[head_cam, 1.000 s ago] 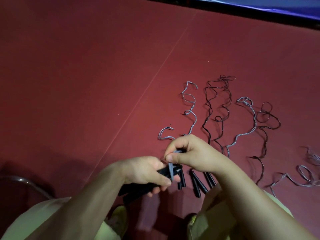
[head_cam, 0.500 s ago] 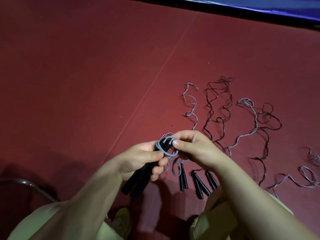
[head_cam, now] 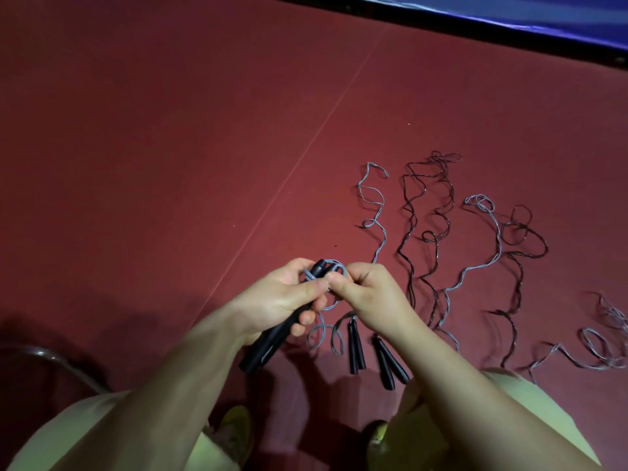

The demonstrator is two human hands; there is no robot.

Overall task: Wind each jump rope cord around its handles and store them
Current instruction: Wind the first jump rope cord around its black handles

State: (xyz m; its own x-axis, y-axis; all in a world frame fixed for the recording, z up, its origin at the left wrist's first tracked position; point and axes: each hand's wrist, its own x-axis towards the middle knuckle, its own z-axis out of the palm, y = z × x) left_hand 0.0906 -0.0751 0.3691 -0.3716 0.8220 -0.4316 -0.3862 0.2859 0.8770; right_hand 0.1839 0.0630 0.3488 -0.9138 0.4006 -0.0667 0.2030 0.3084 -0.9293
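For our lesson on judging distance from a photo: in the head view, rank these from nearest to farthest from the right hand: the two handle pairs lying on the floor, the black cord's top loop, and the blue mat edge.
Measured from the right hand:
1. Left handle pair, just below the hand.
2. Right handle pair, below, beside the forearm; close to the first.
3. Black cord's top loop, well above, to the right.
4. Blue mat edge, top right corner.

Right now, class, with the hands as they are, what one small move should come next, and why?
Probably another turn: the right hand should carry the grey cord round the black handles that the left hand grips. Only a loop or two sits at the handles' top, and most of the cord lies loose on the red floor.
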